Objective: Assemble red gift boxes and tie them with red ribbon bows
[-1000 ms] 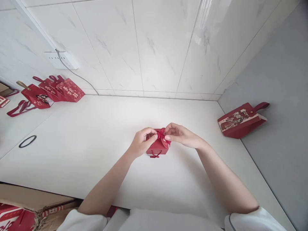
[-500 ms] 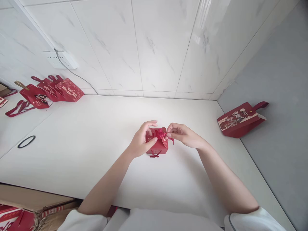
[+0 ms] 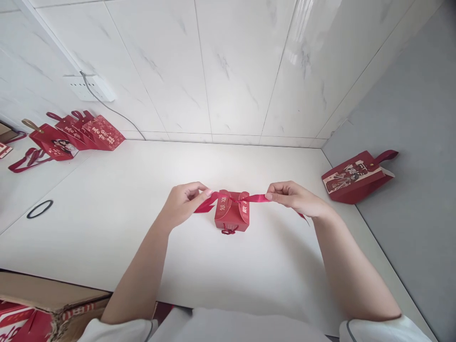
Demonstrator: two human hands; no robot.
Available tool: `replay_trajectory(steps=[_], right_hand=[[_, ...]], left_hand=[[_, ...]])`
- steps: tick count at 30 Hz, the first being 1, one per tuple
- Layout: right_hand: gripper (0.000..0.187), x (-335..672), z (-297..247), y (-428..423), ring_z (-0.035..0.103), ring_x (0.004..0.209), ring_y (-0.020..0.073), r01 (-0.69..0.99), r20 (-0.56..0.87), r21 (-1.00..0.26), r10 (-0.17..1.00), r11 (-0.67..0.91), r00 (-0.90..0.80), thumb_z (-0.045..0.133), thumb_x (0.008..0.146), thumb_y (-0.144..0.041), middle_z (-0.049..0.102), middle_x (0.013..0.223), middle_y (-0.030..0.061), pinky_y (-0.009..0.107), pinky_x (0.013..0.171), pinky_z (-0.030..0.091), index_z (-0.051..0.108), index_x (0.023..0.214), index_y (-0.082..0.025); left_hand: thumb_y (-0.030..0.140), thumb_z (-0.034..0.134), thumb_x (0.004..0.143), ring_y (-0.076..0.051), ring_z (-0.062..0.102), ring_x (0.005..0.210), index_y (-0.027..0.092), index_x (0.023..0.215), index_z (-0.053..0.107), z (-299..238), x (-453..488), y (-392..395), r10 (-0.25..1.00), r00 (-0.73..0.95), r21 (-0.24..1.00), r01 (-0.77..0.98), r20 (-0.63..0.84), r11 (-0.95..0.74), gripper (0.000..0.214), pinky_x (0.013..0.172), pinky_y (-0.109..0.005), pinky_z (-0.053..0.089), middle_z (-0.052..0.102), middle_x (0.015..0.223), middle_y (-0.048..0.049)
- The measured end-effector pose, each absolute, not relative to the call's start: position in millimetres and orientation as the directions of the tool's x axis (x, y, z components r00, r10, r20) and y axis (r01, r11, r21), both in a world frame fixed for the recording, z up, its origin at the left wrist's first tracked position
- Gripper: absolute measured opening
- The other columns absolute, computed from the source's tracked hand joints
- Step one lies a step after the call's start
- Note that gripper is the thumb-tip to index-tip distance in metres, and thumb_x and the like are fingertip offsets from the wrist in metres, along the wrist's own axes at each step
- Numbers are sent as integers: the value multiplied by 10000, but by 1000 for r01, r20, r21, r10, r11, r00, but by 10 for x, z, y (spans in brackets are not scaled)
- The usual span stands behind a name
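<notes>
In the head view, a small red box [image 3: 232, 219] sits on the white counter [image 3: 149, 185], between the two hands and a little nearer the left one. The hands are apart from each other, one out to each side of the box, and each is pinched on a red ribbon [image 3: 257, 198] knotted across the top of it. The left hand [image 3: 181, 203] grips its side with thumb and fingertips just beside the box's left edge, a length of ribbon drooping below. The right hand [image 3: 294, 197] is farther out, and the ribbon runs nearly straight from the knot to its fingertips; a loose tail shows under the right wrist. The front of the box reaches closer to the person than the fingertips do, with a twisted cord [image 3: 228, 231] at its lower edge. Well off to the right, a larger red bag [image 3: 356, 178] leans by a grey panel [image 3: 409, 104]. Far left, a black ring [image 3: 40, 209] lies on the counter, with several red bags [image 3: 105, 134] near the tiled wall [image 3: 238, 71].
</notes>
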State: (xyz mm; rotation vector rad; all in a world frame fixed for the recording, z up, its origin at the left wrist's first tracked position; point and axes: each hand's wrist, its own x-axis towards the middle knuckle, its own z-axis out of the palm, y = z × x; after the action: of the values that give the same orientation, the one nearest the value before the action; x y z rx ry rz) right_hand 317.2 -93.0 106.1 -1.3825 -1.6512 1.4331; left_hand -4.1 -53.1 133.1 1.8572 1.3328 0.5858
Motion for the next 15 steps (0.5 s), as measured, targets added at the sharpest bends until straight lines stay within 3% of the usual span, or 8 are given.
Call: replay_trajectory(steps=[3, 6, 9, 15], right_hand=[[311, 3190, 1026, -919, 540, 613, 144, 295, -277, -945, 824, -141, -494, 578, 868, -473, 608, 682, 16, 282, 566, 405, 636, 751, -192], [428, 3082, 982, -893, 646, 786, 212, 224, -289, -956, 750, -190, -595, 455, 926, -526, 701, 883, 90, 357, 754, 480, 680, 858, -169], [509, 2918, 924, -865, 639, 729, 192, 174, -258, -966, 766, -192, -589, 405, 933, -575, 697, 815, 84, 360, 775, 479, 686, 872, -155], [375, 2739, 807, -818, 524, 629, 126, 47, -163, -986, 864, -160, -476, 546, 891, -528, 616, 696, 21, 282, 649, 422, 621, 792, -174]], left_hand=[[566, 417, 883, -122, 461, 539, 230, 854, 708, 1348, -126, -504, 949, 304, 681, 714, -88, -165, 446, 516, -256, 338, 566, 639, -3], [565, 404, 884, -175, 573, 763, 226, 789, 704, 1299, -66, -500, 915, 398, 647, 717, -72, -261, 462, 651, -276, 422, 634, 878, -33], [563, 513, 834, -193, 572, 881, 215, 734, 641, 1203, 78, -558, 854, 508, 690, 657, -108, -304, 384, 728, -286, 438, 614, 939, -32], [527, 573, 818, -191, 525, 926, 242, 924, 588, 1051, 286, -713, 850, 520, 776, 567, -79, -275, 304, 727, -291, 441, 567, 982, -34]])
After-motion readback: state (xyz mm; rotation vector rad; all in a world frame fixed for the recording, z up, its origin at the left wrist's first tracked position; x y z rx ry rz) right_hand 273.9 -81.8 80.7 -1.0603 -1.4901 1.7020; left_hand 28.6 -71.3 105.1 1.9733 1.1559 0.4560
